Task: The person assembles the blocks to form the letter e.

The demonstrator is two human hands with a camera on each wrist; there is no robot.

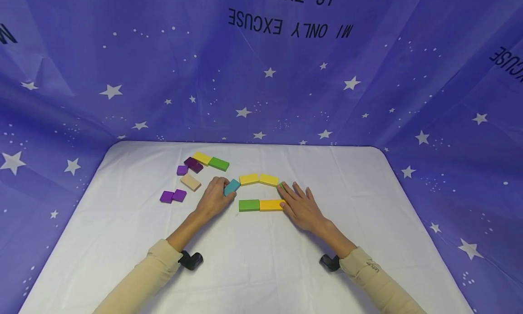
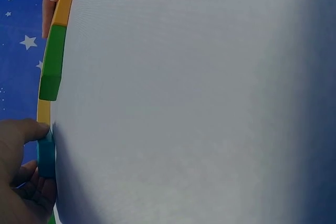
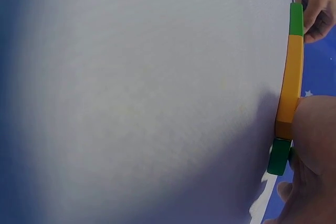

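Left hand (image 1: 213, 199) pinches blue block (image 1: 232, 187), my spread right hand (image 1: 304, 209) touches green block (image 1: 280, 186); yellow blocks (image 1: 249, 180) are placed, purple blocks (image 1: 179, 195) seem unused.

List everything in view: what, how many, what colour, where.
Teal block: 1, teal, centre.
Yellow blocks: 3, yellow, two centre, one back left.
Green blocks: 3, green, front row, back left, right of centre.
Orange block: 1, orange, front row.
Tan block: 1, tan, left.
Small purple blocks: 3, purple, left.
Dark blocks: count unclear, dark purple, left.
Tabletop: 1, white, below.
Backdrop: 1, violet-blue with stars and lettering, behind.
Wrist cameras: 2, black, at wrists.
Sleeves: 2, beige, forearms.
Left hand: 1, bare, pinching Teal block.
Right hand: 1, bare, over green and orange blocks.
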